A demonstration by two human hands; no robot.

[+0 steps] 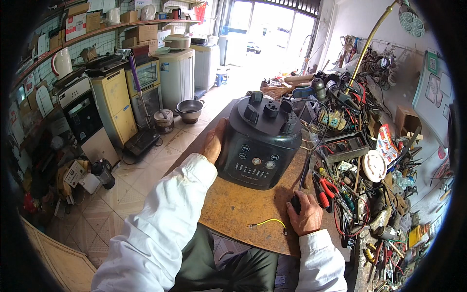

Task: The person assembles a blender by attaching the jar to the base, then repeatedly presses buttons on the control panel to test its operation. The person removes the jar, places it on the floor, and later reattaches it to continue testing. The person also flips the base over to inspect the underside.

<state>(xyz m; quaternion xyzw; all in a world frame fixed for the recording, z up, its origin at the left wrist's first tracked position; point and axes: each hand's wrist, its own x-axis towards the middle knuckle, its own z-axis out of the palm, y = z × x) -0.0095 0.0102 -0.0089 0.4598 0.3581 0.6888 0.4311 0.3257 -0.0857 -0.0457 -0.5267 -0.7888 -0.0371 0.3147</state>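
A black blender motor base [258, 146] stands on the worn brown tabletop [228, 209], its coupling and lugs facing up and its button panel facing me. Against its left side lies my left hand [214, 141], gripping the housing; the fingertips are hidden behind it. My right hand [305, 214] rests on the tabletop at the right, closed on a small black piece [296, 203]. A thin dark line, like a cord or a shaft, runs up from that piece; I cannot tell which. Between my hands and nearer me lies a short yellow wire [270, 221] with ring terminals.
Red-handled pliers [327, 187], cables and tools are heaped along the right side. A white round disc [374, 165] lies among them. Across the tiled floor stand old appliances [177, 78], a metal pot [189, 110] and a blender jug [102, 173]. Boxes fill the shelf.
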